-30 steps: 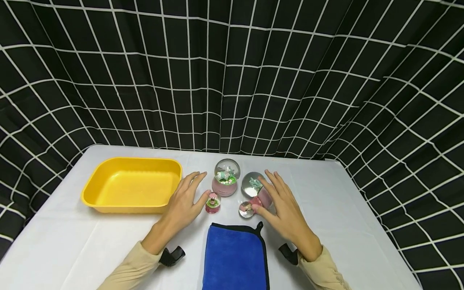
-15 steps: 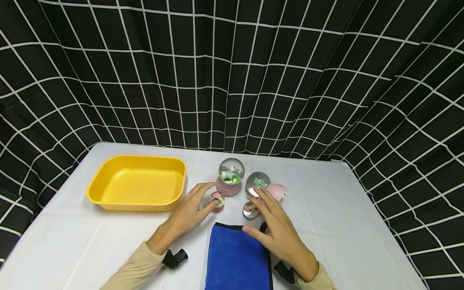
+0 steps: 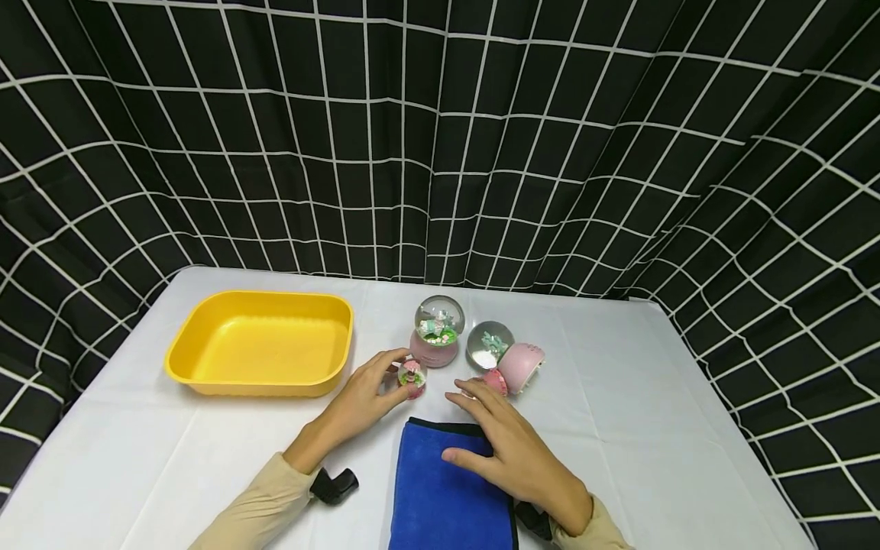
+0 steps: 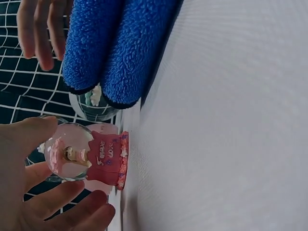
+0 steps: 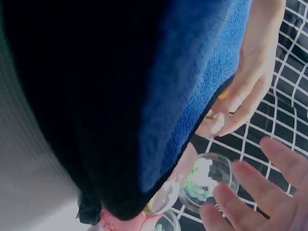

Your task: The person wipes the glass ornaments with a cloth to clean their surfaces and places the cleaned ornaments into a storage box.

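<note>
My left hand [image 3: 364, 397] has its thumb and fingers around the dome of a small snow globe [image 3: 412, 374]. In the left wrist view this small globe [image 4: 108, 159] is upright, with a pink lettered base. My right hand [image 3: 512, 451] hovers over the folded blue cloth [image 3: 440, 489], fingers spread and holding nothing. Just beyond its fingertips lies another small globe, its red-pink base [image 3: 495, 381] showing and its dome hidden by the hand. A large pink-based snow globe [image 3: 435, 353] stands upright behind the left hand. A second large one [image 3: 521, 367] lies on its side to the right.
An open yellow basin [image 3: 261, 386] stands on the white-covered table [image 3: 653, 428], left of the globes. A black curtain with a white grid [image 3: 440, 153] rises behind the table. Each wrist wears a black camera mount [image 3: 334, 486].
My right hand has drawn back from the lying globes toward the blue cloth. My left hand has closed in on the small upright globe, thumb and fingers now at its dome.
</note>
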Motion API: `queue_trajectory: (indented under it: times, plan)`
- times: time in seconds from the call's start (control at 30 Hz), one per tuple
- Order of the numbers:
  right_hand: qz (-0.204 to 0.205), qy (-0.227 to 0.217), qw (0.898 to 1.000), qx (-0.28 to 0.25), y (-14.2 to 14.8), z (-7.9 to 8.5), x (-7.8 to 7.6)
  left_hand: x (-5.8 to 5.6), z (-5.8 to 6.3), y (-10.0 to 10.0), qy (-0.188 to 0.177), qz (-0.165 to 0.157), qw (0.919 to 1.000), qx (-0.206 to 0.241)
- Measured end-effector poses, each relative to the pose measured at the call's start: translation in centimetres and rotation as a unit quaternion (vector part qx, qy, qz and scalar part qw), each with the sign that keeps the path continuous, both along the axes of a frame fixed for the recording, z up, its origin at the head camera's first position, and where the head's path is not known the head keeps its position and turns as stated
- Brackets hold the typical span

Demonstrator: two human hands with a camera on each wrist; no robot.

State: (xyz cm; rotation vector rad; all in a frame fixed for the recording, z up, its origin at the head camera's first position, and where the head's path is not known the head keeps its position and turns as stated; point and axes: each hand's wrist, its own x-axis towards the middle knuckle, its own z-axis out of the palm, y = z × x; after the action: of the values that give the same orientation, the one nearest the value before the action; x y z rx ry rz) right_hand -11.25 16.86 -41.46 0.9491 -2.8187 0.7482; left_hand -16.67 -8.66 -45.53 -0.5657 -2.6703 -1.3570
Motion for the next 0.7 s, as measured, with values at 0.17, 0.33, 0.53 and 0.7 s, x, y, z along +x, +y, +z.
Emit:
queue_trajectory:
  times: [0.17, 0.33, 0.53, 0.7]
  plan:
    - [0.035, -0.040, 0.998, 0.025, -0.1, -0.3, 0.2, -0.2, -0.2, 0.1, -0.018, -0.008, 0.9998, 0.002]
    - [0.054, -0.074, 0.995, 0.052, 0.0, -0.3, 0.4, -0.4, -0.6, 0.0, -0.032, -0.017, 0.9993, 0.010]
    - [0.060, -0.073, 0.993, 0.064, 0.1, 0.3, 0.7, -0.5, -1.0, -0.3, -0.034, -0.025, 0.9990, 0.017]
    - [0.082, -0.076, 0.992, 0.064, 0.0, 1.1, 1.1, -0.6, -1.1, -0.4, -0.030, -0.025, 0.9990, 0.021]
